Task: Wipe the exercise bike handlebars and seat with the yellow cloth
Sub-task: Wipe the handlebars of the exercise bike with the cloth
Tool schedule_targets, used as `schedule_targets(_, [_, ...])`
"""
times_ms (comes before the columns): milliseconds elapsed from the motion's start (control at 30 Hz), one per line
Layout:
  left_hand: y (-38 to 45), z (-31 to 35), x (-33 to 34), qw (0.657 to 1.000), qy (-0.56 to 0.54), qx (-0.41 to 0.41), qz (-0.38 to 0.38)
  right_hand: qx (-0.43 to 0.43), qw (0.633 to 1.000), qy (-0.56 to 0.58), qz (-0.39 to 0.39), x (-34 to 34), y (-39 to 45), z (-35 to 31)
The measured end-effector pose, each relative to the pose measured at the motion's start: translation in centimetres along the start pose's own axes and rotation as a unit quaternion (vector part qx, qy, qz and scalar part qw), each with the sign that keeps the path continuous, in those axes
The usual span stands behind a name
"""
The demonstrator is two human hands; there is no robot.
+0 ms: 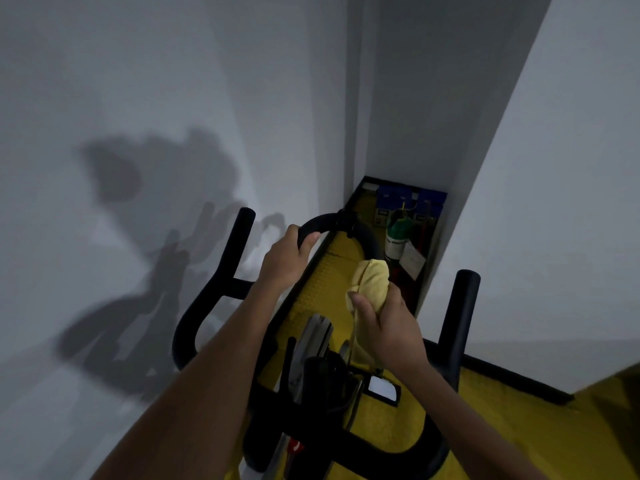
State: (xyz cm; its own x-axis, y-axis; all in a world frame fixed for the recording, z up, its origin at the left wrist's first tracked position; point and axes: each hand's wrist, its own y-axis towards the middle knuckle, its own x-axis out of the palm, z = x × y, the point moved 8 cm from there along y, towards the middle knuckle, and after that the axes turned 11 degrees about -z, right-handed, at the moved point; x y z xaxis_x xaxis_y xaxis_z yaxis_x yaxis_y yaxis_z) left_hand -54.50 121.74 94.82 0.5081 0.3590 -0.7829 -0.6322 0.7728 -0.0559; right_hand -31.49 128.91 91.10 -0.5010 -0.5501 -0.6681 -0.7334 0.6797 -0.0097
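While the left hand [289,258] grips the handlebars' [332,225] front loop and the right hand [388,327] holds the bunched yellow cloth [370,282] just beside it, the dangling tail could snag on the console, I judge.

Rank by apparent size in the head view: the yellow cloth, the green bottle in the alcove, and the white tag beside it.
1. yellow cloth, nearer the camera, so only apparently largest
2. green bottle
3. white tag

**Tight squeeze around the bike**

The handlebars [332,225] sit jammed near the wall [138,98] on their left, barely any gap. Beyond them, a narrow alcove is clogged with a green bottle [398,233] and blue boxes [412,199]. Open air above the handlebars.
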Motion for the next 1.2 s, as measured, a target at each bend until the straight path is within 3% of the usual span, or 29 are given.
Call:
schedule_targets(267, [0.0,-0.8,-0.2,1.000,-0.011,-0.003,0.008,-0.011,0.990,0.140,0.020,-0.5,4.7,-1.5])
schedule_targets(600, [0.2,-0.6,-0.4,1.000,0.001,0.004,0.018,-0.038,0.997,0.063,0.001,-3.2,11.0,-5.5])
schedule_targets(1000, [0.4,0.2,0.1,1.000,0.009,0.014,0.012,0.027,0.994,0.108,-0.004,-2.0,4.5,-1.7])
schedule_targets(1200, [0.3,0.1,0.3,1.000,0.008,0.018,0.016,0.037,0.999,-0.016,-0.036,-0.1,0.0,0.7])
